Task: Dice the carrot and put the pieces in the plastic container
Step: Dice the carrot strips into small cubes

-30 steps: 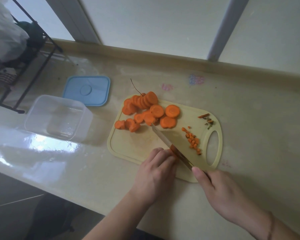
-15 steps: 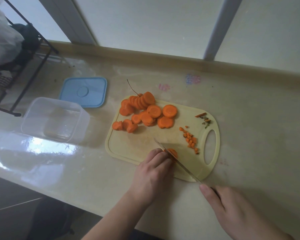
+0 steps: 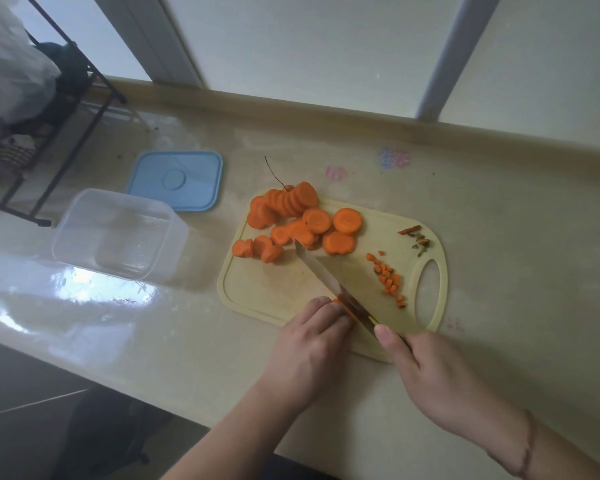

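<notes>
A pale yellow cutting board [image 3: 278,285] lies on the counter. Several orange carrot rounds [image 3: 302,220] are piled at its far end. A small heap of diced carrot bits [image 3: 388,278] sits near the handle hole. My right hand [image 3: 437,379] grips a knife [image 3: 323,271], forefinger along the spine, the blade slanting across the board. My left hand [image 3: 312,341] holds a carrot slice [image 3: 338,301] with curled fingers against the blade at the board's near edge. The clear plastic container [image 3: 118,233] stands with nothing in it to the left of the board.
A blue lid [image 3: 177,180] lies flat behind the container. A black wire rack [image 3: 49,109] with bags stands at the far left. Carrot trimmings [image 3: 416,237] lie at the board's far right corner. The counter's front edge runs just below my wrists.
The knife was drawn back toward me half a second ago; now the blade has pushed forward again over the slice. My left hand has stayed on the slice.
</notes>
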`<action>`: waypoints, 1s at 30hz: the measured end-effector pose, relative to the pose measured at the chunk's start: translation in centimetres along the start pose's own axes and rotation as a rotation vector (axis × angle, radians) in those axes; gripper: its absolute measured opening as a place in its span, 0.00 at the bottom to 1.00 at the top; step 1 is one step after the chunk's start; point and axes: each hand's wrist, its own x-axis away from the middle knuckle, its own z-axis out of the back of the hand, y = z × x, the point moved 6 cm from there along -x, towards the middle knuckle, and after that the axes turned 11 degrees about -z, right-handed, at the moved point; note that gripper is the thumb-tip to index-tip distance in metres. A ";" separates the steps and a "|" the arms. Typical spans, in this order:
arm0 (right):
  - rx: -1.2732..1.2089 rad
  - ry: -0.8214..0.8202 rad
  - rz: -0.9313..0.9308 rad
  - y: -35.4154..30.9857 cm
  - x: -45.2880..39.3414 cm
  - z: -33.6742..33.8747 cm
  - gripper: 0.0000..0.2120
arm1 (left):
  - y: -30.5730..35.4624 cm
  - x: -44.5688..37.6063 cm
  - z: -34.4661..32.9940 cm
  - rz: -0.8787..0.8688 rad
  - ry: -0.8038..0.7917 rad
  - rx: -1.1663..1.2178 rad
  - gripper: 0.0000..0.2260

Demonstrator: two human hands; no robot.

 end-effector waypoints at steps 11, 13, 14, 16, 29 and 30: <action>0.008 0.020 0.004 1.9 3.4 1.0 0.31 | -0.4 0.5 0.1 0.019 -0.037 -0.026 0.02; 0.011 0.022 -0.020 2.4 3.7 1.0 0.30 | -0.4 0.5 0.1 0.023 -0.030 -0.016 0.02; 0.011 0.023 -0.036 2.7 3.9 1.0 0.32 | -0.4 0.5 0.1 0.023 -0.028 -0.011 0.02; 0.008 0.024 -0.062 3.3 4.0 0.9 0.37 | -0.3 0.5 0.2 0.019 -0.022 0.002 0.03; -0.024 -0.024 -0.035 1.3 1.0 0.0 0.33 | -0.2 0.7 0.2 0.015 -0.028 -0.005 0.06; -0.031 -0.027 -0.032 1.1 1.4 0.2 0.31 | -0.1 0.7 0.3 0.014 -0.031 -0.012 0.06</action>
